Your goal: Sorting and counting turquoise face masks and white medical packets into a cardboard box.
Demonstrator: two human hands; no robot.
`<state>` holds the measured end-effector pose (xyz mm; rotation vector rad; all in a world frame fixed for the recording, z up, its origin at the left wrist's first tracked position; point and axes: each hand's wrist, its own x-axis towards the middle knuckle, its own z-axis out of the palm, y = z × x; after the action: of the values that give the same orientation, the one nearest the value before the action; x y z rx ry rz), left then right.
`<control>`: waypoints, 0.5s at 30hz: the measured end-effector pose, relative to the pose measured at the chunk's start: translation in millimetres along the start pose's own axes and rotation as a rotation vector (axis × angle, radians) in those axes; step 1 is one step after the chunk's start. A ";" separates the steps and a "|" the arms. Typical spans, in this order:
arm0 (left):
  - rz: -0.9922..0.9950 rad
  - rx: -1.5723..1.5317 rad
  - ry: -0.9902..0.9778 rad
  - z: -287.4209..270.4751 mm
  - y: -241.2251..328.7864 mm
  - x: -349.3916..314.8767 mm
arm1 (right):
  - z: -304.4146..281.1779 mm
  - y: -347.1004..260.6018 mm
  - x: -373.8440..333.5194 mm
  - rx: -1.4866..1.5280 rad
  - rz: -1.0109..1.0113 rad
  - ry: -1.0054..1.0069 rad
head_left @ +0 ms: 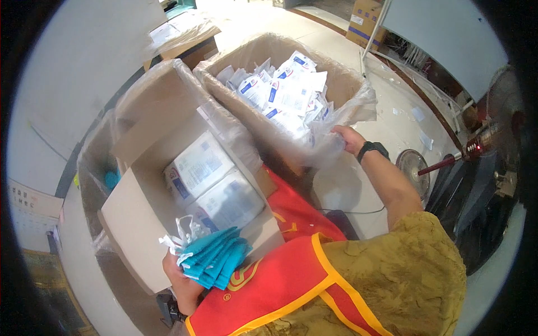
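My left hand (184, 285) is closed around a fanned stack of teal face masks (216, 259) with white ear loops. The stack is over the near edge of an open cardboard box (131, 210) in front of me. Inside that box, white packs (199, 165) of printed packets lie side by side. Beyond it, to the right, a larger carton (350, 87) holds a loose heap of white and blue packets (288, 92). My right hand (348, 140) grips the clear plastic liner (325, 143) at the carton's near right corner. The fingertips are partly hidden by the plastic.
On the left stands another plastic-lined carton (92, 151) with something teal inside. A fan's round base (413, 168) and red pole (443, 164) are on the right. A whiteboard (448, 39) on a white frame stands at the far right, near a closed brown carton (365, 21).
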<state>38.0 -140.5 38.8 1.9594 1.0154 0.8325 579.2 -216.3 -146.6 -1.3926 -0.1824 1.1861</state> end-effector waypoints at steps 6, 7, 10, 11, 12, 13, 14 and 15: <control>-0.133 -0.062 0.093 8.0 -29.2 -4.2 | -40.3 -8.0 15.2 -0.155 0.016 -0.077; -0.163 -0.064 0.111 9.6 -31.9 -2.9 | -43.3 -11.3 15.1 -0.187 -0.007 -0.036; -0.074 0.011 0.074 5.7 -51.0 3.3 | -56.6 -8.0 25.3 -0.223 -0.035 0.032; -0.008 0.086 0.040 2.6 -57.2 4.6 | -61.7 -6.6 28.7 -0.229 -0.042 0.057; -0.006 0.087 0.039 -0.2 -65.3 4.6 | -65.8 -6.1 33.0 -0.266 -0.063 0.060; -0.001 0.105 0.030 -4.2 -75.7 2.5 | -69.2 -5.7 36.6 -0.263 -0.064 0.060; 0.004 0.123 0.022 -7.6 -83.6 1.2 | -72.7 -5.5 40.1 -0.315 -0.101 0.091; 0.006 0.120 0.023 -7.1 -86.9 2.6 | -75.5 -9.3 42.2 -0.372 -0.139 0.125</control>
<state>2.1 -101.9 -30.7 2.0587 1.0952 0.8155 657.4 -232.7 -180.9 -1.7429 -0.4213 0.9770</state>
